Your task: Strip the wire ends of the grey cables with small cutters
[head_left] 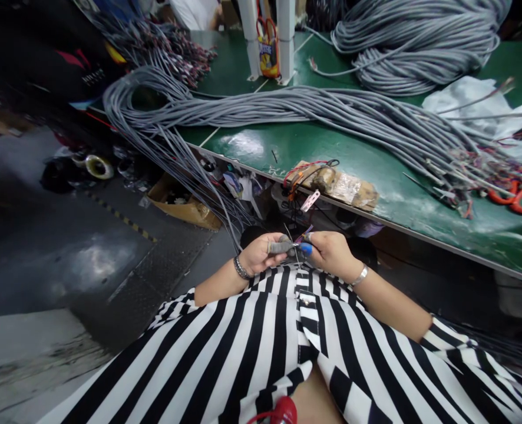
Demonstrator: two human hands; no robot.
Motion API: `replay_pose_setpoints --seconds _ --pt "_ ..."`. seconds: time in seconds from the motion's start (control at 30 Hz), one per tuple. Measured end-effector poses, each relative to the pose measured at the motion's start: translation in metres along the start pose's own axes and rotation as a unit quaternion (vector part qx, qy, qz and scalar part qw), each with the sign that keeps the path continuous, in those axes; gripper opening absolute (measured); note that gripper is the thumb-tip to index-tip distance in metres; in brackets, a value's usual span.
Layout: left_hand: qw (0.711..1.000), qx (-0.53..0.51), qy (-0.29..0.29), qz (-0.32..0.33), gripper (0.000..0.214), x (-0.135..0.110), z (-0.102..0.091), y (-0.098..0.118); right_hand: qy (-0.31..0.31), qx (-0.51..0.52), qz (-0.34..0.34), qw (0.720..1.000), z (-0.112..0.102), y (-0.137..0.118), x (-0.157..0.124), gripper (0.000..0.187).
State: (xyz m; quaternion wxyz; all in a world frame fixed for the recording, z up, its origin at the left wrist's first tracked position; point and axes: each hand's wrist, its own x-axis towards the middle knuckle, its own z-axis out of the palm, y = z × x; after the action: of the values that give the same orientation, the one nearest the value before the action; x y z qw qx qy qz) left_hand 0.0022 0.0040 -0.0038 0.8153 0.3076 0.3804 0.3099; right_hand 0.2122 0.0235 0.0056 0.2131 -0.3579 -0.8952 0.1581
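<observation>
Close to my body, both hands meet over a thin grey cable end with fine coloured wires [306, 234] fanning out of it. My left hand [265, 252] pinches the cable, its fingertips wrapped in grey tape. Opposite it, my right hand [334, 252] pinches the wires at the same spot, with blue tape on one finger. A thin pale strand sticks up and down between the fingertips. Above the hands, a bundle of grey cables [261, 109] lies along the bench and droops off its left side.
The green bench [243, 147] carries a coil of grey cable [424, 47], red-handled scissors [519, 197], white plastic bags [468, 106] and a taped wooden block [331, 182] at its front edge. A cardboard box [181, 203] stands on the floor below. Another person's white sleeve [194, 13] shows behind.
</observation>
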Motion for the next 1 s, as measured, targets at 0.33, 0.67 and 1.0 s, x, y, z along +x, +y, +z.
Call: replay_pose_setpoints --seconds 0.33,0.67,1.0 --pt "0.977 0.179 0.084 0.076 0.024 0.017 -0.009 0.001 0.217 0.158 0.128 0.955 -0.012 0.03 -0.021 0.031" --pt "0.905 0.361 0.154 0.164 0.039 0.073 -0.037 0.003 0.299 -0.033 0.206 0.931 -0.062 0.064 -0.054 0.041" --pt "0.898 0.4 0.103 0.155 0.03 0.061 -0.02 0.056 0.25 -0.281 0.304 0.875 -0.101 0.121 -0.054 0.031"
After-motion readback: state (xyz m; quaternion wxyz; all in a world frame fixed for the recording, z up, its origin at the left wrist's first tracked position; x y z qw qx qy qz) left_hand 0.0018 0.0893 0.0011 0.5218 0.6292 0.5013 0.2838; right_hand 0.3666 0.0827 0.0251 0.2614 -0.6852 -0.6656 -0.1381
